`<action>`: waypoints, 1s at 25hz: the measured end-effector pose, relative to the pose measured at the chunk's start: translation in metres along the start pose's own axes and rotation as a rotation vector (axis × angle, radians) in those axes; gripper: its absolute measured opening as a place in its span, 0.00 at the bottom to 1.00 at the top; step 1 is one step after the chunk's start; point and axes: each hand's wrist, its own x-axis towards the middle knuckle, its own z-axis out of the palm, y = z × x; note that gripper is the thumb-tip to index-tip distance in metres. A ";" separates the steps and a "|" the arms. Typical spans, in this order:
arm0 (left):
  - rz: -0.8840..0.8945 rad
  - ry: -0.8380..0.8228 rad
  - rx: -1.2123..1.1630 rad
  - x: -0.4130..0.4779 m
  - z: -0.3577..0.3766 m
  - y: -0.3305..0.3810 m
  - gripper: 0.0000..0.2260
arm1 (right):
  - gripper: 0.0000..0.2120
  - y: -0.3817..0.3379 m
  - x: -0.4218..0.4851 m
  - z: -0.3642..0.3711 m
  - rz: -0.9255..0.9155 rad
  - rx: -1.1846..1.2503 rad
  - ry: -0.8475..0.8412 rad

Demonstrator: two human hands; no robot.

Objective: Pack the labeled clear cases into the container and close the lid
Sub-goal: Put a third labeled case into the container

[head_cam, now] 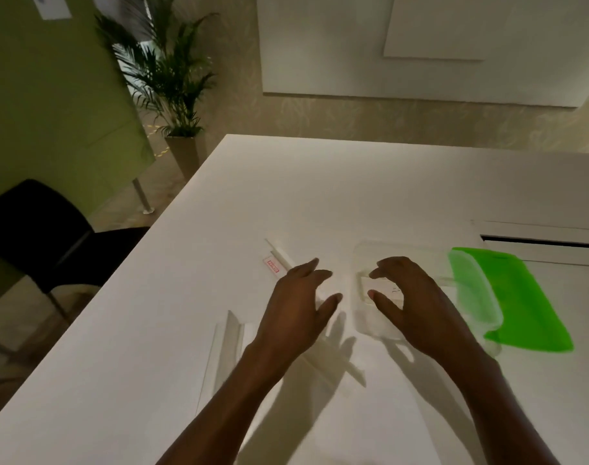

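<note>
While the curled, empty right hand hovered over the clear rectangular plastic container, the spread, empty left hand should have gathered the red-labelled clear case at 10 o'clock; the green lid lay at 3 o'clock.

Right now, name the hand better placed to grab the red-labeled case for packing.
Left. The left hand hovers open right beside the red-labeled case on the table. The right hand hangs over the clear container, farther away, near the green lid.
</note>
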 end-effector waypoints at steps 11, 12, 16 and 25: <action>-0.366 0.102 -0.035 -0.094 -0.042 -0.096 0.27 | 0.13 -0.126 -0.056 0.088 -0.107 0.325 -0.248; -0.398 0.098 -0.040 -0.101 -0.040 -0.099 0.27 | 0.15 -0.130 -0.062 0.099 -0.086 0.332 -0.314; -0.477 0.133 -0.057 -0.118 -0.038 -0.102 0.25 | 0.24 -0.136 -0.077 0.139 -0.053 0.347 -0.421; -0.587 0.144 -0.146 -0.118 -0.044 -0.091 0.08 | 0.24 -0.123 -0.090 0.160 0.085 0.404 -0.446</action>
